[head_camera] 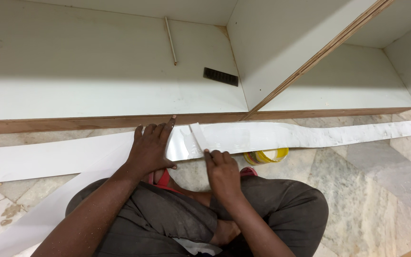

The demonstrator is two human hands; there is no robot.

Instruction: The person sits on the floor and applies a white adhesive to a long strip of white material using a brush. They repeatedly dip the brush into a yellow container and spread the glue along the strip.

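A long white laminate strip (310, 133) lies across the stone floor in front of a white cabinet. My left hand (151, 147) presses flat on the strip, index finger stretched toward the cabinet's wooden edge. My right hand (222, 169) grips a narrow white spreader (198, 136), its blade resting on a glossy, wet-looking patch of the strip. I sit cross-legged right behind the strip.
A yellow glue tin (266, 155) sits partly under the strip, right of my right hand. Inside the cabinet (96, 71) lie a thin stick (171, 40) and a dark file-like block (220, 76). A second white strip (39, 214) runs diagonally at lower left.
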